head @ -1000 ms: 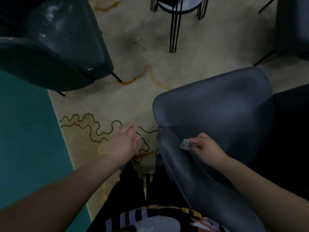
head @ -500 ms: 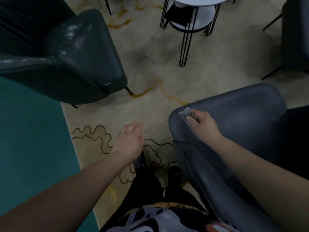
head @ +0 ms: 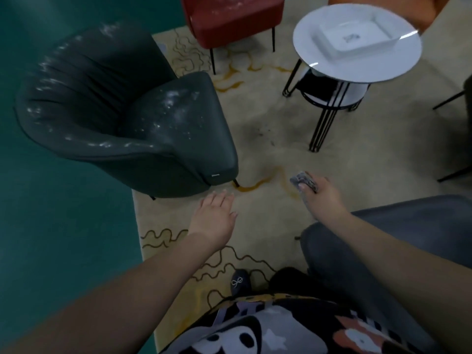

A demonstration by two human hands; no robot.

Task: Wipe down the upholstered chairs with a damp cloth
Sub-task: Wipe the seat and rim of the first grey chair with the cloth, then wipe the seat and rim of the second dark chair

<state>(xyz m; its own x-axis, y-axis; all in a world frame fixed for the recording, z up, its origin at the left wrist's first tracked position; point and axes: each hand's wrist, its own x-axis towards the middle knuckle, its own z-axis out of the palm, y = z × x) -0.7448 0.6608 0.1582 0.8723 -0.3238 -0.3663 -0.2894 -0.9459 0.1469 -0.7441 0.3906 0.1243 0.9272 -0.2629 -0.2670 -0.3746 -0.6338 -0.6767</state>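
A dark green upholstered armchair (head: 143, 129) with pale dusty smears stands at the left on the rug. A grey upholstered chair (head: 398, 241) fills the lower right, under my right forearm. My right hand (head: 321, 195) grips a small grey cloth (head: 300, 180) and hangs in the air above the rug, off the grey chair. My left hand (head: 214, 221) hovers flat with straight fingers over the rug, just below the green chair's front corner, holding nothing.
A red chair (head: 235, 19) stands at the top. A round white side table (head: 357, 62) on black legs carries a white square tray (head: 357, 34). Beige patterned rug (head: 268, 139) lies between the chairs; teal floor (head: 63, 238) at left. My feet show at the bottom.
My right hand with the cloth has lifted off the grey chair's backrest and moved forward over the rug. The view has tilted up, bringing the green chair, table and red chair into sight.
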